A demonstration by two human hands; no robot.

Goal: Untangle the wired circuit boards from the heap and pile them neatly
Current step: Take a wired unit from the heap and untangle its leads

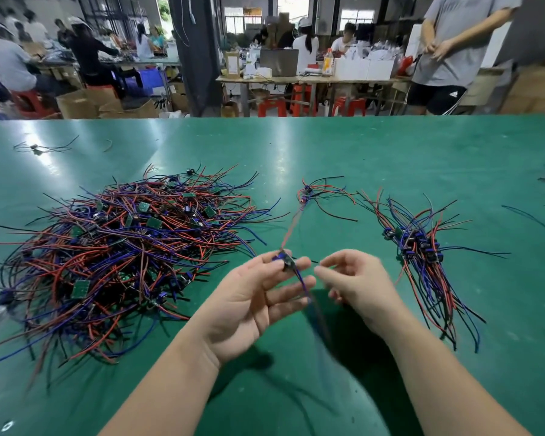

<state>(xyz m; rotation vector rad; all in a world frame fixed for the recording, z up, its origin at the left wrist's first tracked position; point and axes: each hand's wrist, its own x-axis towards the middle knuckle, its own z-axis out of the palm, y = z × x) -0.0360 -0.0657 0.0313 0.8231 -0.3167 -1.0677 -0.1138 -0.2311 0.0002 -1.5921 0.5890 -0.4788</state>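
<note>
The left hand (252,297) pinches a small circuit board (284,259) at its fingertips, wires trailing down. The right hand (356,284), fingers curled, grips a wire end just beside it. Beyond lie the heap (117,247) left, and the neat pile (422,250) right, on the green table (359,146).

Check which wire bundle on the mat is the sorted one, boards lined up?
The bundle right of the hands: its boards sit clustered together with wires running roughly parallel. The big heap on the left is tangled every way; the small clump behind is loose.
</note>
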